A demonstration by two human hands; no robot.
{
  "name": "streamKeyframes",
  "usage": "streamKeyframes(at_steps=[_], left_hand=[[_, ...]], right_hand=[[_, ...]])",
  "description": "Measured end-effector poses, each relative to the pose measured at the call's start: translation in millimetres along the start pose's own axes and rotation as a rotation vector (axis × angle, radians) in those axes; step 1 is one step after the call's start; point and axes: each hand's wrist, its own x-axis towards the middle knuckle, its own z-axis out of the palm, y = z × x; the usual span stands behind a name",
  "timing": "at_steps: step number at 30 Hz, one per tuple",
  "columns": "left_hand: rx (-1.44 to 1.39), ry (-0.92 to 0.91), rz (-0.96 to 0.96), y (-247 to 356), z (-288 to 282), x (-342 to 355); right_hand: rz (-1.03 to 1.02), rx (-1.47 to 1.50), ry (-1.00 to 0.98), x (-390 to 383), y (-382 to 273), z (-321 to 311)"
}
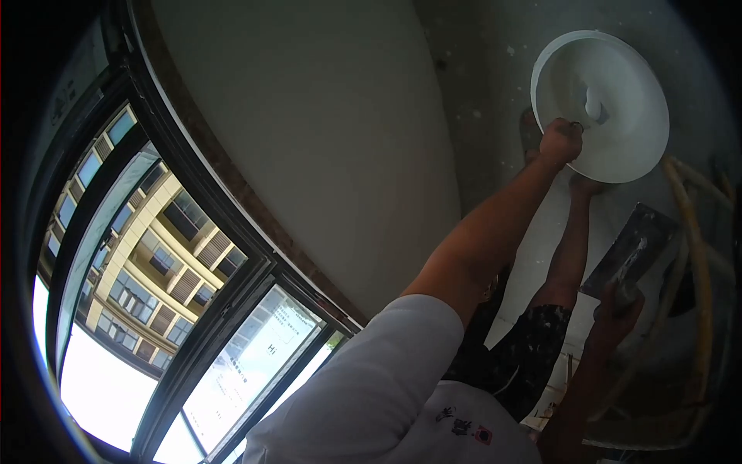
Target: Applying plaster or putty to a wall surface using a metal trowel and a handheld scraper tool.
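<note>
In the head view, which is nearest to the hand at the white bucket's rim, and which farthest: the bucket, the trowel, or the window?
From the hand on the rim:
1. White bucket: the hand grips its rim, upper right.
2. Trowel: lower right, held in the other hand.
3. Window: far left, beyond the white wall.

The person wears a white short-sleeved shirt and dark, paint-speckled shorts.

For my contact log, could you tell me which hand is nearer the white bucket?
Left: the left hand grips the white bucket at its rim; the right hand holds a trowel, apart from it.
</note>
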Motion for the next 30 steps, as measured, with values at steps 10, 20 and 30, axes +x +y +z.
streamKeyframes(at_steps=[10, 20, 30], left_hand=[[0.086, 0.048, -0.102, 19.7, -28.6, 0.3], [0.255, 0.102, -0.371, 61.1, -10.2, 43.7], [0.480, 0.031, -0.218, 33.5, 30.5, 123.5]], right_hand=[[-0.096, 0.155, -0.079, -3.8, 6.2, 22.8], [-0.029, 0.200, -0.026, -1.1, 7.0, 25.4], [-0.039, 0.256, 0.045, 11.4, 10.0, 25.3]])
